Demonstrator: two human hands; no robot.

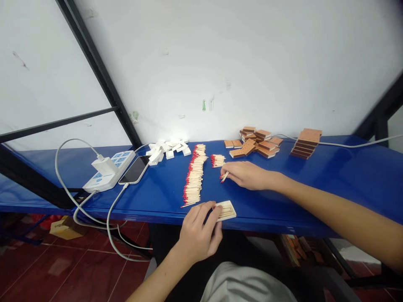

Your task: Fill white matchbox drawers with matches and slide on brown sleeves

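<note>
A shallow white rectangular matchbox tray [233,216], open on top, sits at the front edge of a glossy blue tabletop [267,209], its near end clamped between the thumb and fingers of the left hand [200,228]. Pale wooden matchsticks [226,211] lie lengthwise inside it, just beyond those fingertips. Farther from the body than the tray, the right hand [244,173] pinches a small bunch of red-tipped wooden matches [225,176], thumb and fingers closed on the sticks, with the red heads pointing left. Just beyond the right fingertips lies a short cluster of red-headed matches [218,161], apart from the hand. To the left of the right fingers, and reaching down close to the left hand's fingers, a long, dense band of red-tipped matches [194,176] runs away across the table, heads to the left. Beyond the right hand, toward the pale, scuffed wall [252,63], lies a loose heap of brown-and-white matchboxes [256,142]; farther right of its fingers leans a neat stack of brown boxes [306,143]. Well left of the right fingertips are a jumbled pile of small white trays [168,149], a dark-screened smartphone [135,170] and a white power strip with blue sockets [110,172].
</note>
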